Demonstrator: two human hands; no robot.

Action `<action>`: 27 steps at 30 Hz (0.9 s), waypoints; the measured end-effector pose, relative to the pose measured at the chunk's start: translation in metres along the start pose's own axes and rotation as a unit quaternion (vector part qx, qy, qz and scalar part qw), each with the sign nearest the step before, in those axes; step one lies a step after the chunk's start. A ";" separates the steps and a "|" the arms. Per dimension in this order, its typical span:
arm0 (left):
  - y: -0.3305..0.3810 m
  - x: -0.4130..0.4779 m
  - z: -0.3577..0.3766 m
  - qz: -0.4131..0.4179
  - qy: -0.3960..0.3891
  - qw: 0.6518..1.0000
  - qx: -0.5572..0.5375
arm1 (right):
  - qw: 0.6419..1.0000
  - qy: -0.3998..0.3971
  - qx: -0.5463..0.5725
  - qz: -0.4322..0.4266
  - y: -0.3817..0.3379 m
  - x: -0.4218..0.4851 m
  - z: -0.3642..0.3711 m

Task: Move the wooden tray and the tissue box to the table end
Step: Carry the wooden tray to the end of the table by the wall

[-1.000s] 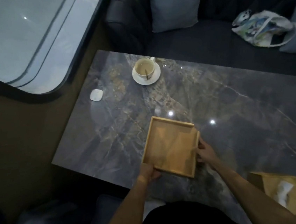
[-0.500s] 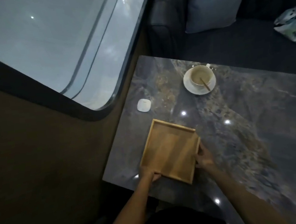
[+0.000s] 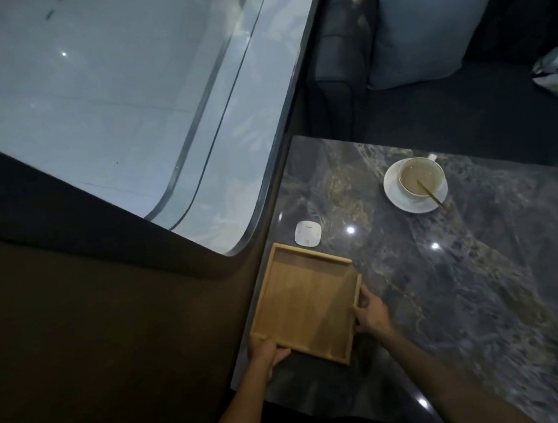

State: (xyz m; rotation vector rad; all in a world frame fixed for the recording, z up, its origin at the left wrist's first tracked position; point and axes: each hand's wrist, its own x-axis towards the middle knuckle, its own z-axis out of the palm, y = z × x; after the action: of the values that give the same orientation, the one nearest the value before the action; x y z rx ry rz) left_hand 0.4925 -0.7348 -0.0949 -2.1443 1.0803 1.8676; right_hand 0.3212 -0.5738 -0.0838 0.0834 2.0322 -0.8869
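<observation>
The empty square wooden tray lies on the dark marble table, right against its left edge by the wall. My left hand grips the tray's near-left corner. My right hand holds the tray's right rim, fingers curled over it. The tissue box is out of view.
A small white square device lies just beyond the tray's far edge. A cup of coffee with a stirrer on a white saucer stands farther back. Left of the table runs a dark wall with a window. Behind is a dark sofa with a cushion.
Both hands have slid the tray left, from the table's middle to its left edge near the white device. The view has swung left, and the tissue box has left the frame.
</observation>
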 end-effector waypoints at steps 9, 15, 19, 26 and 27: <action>0.019 0.007 -0.004 -0.009 0.008 1.000 0.012 | 1.000 -0.011 -0.010 -0.002 -0.018 0.016 0.009; 0.020 0.014 -0.004 -0.021 0.015 1.000 -0.004 | 1.000 -0.007 -0.009 -0.006 -0.018 0.021 0.014; 0.024 0.015 -0.009 -0.015 0.028 0.999 -0.010 | 1.000 -0.006 -0.018 -0.014 -0.021 0.019 0.019; 0.024 0.013 -0.005 -0.021 0.073 0.996 -0.035 | 0.998 -0.029 0.045 -0.012 -0.020 0.015 0.014; 0.022 0.013 -0.002 -0.022 0.082 0.996 -0.031 | 0.997 -0.028 0.066 0.000 -0.018 0.015 0.014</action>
State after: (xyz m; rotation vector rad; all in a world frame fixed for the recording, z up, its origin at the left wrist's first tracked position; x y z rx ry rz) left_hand 0.4824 -0.7579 -0.0985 -2.3721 1.0083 1.7535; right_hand 0.3155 -0.6002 -0.0898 0.1292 1.9210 -1.0117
